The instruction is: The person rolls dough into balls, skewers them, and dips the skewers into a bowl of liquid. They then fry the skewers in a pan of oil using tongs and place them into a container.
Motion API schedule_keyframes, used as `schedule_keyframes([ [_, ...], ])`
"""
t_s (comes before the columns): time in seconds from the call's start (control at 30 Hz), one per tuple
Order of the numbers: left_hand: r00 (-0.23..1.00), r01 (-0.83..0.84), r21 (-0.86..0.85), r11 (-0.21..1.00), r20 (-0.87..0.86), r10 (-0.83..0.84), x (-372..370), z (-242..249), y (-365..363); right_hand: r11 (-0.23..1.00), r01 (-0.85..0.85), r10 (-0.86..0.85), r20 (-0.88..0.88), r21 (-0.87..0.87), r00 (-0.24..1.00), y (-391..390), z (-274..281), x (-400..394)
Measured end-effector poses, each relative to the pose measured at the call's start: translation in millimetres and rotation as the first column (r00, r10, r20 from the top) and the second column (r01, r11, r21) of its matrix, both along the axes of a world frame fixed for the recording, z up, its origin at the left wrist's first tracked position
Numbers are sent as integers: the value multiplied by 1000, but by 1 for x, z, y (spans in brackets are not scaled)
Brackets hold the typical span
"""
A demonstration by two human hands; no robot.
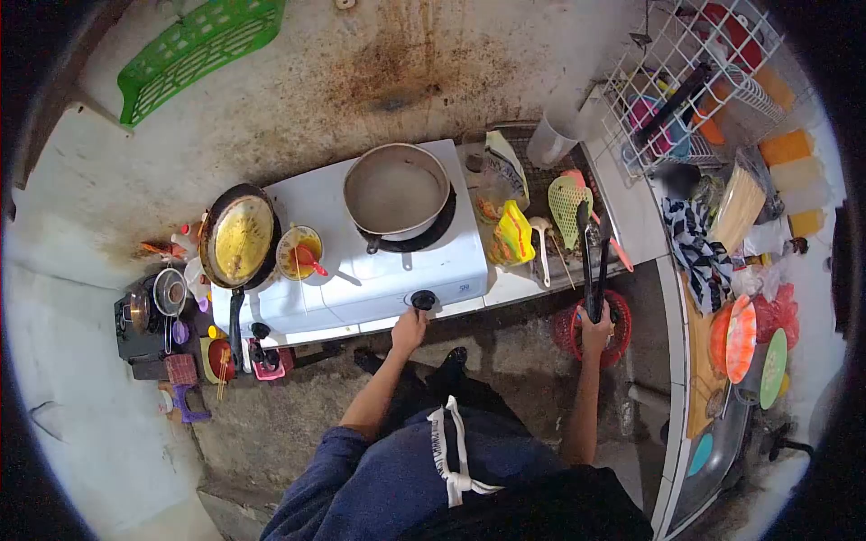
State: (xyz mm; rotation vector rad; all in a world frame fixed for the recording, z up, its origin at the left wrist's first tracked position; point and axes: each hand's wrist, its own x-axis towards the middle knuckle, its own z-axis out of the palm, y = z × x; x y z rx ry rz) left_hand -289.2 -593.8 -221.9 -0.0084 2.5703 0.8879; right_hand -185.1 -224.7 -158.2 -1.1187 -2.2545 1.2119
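My left hand is closed on the black stove knob at the front of the white gas stove. A grey pot sits on the right burner; its inside looks pale. On the left side of the stove rests a black frying pan with a yellow, egg-like layer in it. Beside the pan, a bowl holds orange-yellow liquid and a red spoon. Off to the right, my right hand grips black tongs, which point up toward the back counter.
A green slotted spatula, a pale ladle and a yellow packet lie right of the stove. Below the tongs stands a red basket. A white wire rack hangs at upper right, a green rack at upper left.
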Motion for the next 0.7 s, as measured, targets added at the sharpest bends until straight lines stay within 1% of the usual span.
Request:
schedule_keyframes([
  [0.1, 994, -101, 9, 995, -39, 101, 4, -8, 7, 999, -54, 54, 14, 1, 998, 7, -14, 1],
  [0.13, 994, -105, 10, 994, -34, 105, 6, -7, 6, 999, -14, 12, 44, 45, 999, 10, -24, 1],
  [0.17, 998, -34, 106, 994, -41, 38, 5, -5, 4, 996, 25, -31, 70, 90, 997, 13, -31, 1],
  [0.2, 998, 39, 200, 979, -55, -28, 5, -3, 3, 996, 22, -29, 74, 92, 997, 16, -36, 2],
  [0.23, 998, 36, 202, 979, -53, -26, 5, 2, 6, 997, -8, 4, 63, 76, 998, 16, -36, 0],
  [0.3, 996, -92, 260, 961, 4, 94, 3, 12, 11, 997, -40, 37, 49, 64, 998, 20, -32, -4],
  [0.37, 994, -97, 270, 958, -19, 106, 3, 4, 13, 996, -63, 64, 23, -63, 998, 15, -15, -12],
  [0.4, 993, -101, 273, 957, -39, 116, 4, 0, 14, 999, -51, 51, 31, -16, 998, 20, -24, -15],
  [0.43, 992, -101, 274, 956, -41, 116, 4, 1, 15, 999, -51, 52, 29, -15, 998, 22, -27, -17],
  [0.5, 991, -87, 168, 982, -86, 103, 4, 3, 17, 994, -56, 47, 94, 97, 994, 28, -33, -21],
  [0.53, 991, -82, 170, 982, -86, 98, 4, 2, 18, 994, -51, 41, 93, 99, 995, 30, -35, -22],
  [0.6, 983, -178, 243, 954, -6, 185, 4, 2, 20, 982, -105, 84, 134, 159, 987, 34, -40, -25],
  [0.63, 984, -171, 243, 955, -4, 178, 5, -4, 20, 982, -97, 76, 135, 159, 988, 33, -38, -26],
  [0.7, 943, -334, 457, 825, 162, 292, 4, -23, 21, 985, -104, 74, 204, 140, 976, 30, -34, -29],
])
